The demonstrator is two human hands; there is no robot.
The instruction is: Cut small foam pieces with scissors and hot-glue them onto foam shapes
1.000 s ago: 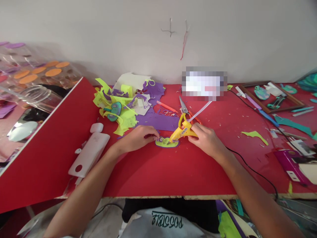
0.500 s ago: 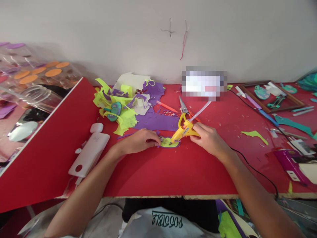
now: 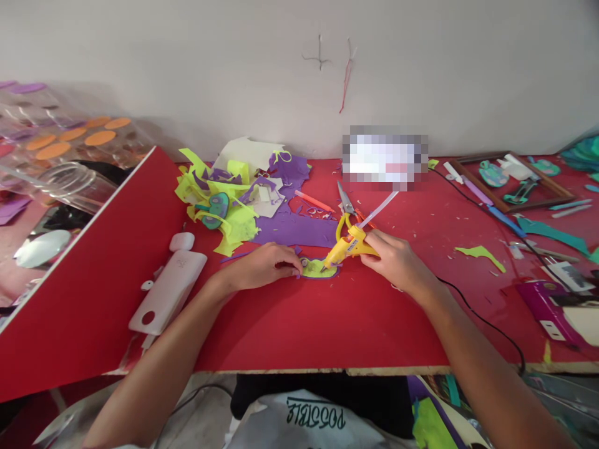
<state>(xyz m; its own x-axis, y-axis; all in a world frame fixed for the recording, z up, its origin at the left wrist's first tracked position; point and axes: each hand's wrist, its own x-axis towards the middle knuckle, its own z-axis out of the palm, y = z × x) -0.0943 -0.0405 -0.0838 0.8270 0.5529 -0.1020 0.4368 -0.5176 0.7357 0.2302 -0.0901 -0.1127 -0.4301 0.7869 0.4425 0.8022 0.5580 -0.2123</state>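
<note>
My right hand [image 3: 390, 255] is wrapped round the handle of a yellow hot glue gun [image 3: 347, 246], with a clear glue stick [image 3: 381, 208] standing out of its back end. The nozzle points down at a small lime-green foam cutout [image 3: 314, 269] edged in purple, which lies flat on the red table [image 3: 290, 330]. At the cutout's left end, the fingertips of my left hand [image 3: 271, 267] pinch its edge. Just behind the glue gun lie scissors [image 3: 345, 209] with yellow handles, partly covered by it.
Lime and purple foam scraps [image 3: 234, 206] pile up behind my left hand. A white power bank [image 3: 168, 293] lies at left beside a red divider [image 3: 93, 274]. A black cord [image 3: 482, 330] runs past my right forearm. A wooden frame [image 3: 510, 181] and a purple device [image 3: 547, 312] are at right.
Almost nothing differs. The glue gun's tip stays over the lime-green cutout, and both hands hold nearly the same place.
</note>
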